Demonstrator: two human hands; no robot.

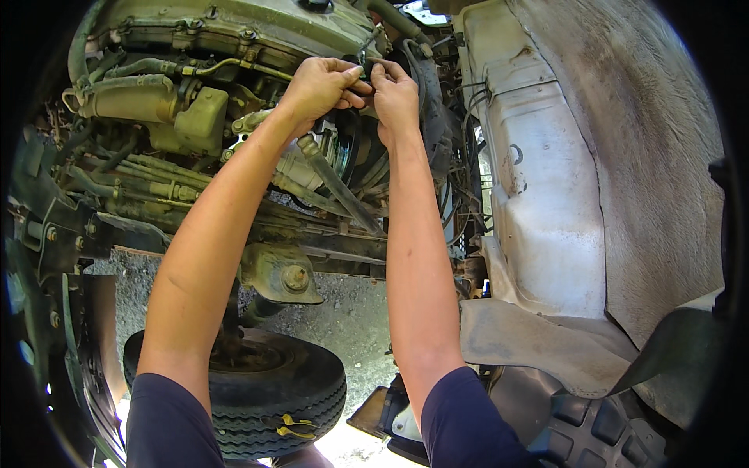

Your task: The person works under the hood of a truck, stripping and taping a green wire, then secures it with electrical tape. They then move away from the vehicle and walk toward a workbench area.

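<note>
My left hand [321, 90] and my right hand [396, 100] meet above the engine, fingertips close together. Both are closed in a pinch. Between them shows a small bit of green and a thin dark strand, too small to name; the fingers hide most of it. Right below, a silvery compressor-like unit [300, 167] sits in the engine bay. A thick dark hose [335, 183] with a metal end fitting slants down in front of it. Behind and left of my hands lies the dusty engine cover [234, 30].
Below stands a black tyre [289, 390] with yellow-handled pliers [296, 427] on its tread. On the right is a worn silver panel [546, 187] with a grey-brown mat [655, 156]. Pipes and hoses [133, 101] crowd the left. Gravel shows beneath the frame.
</note>
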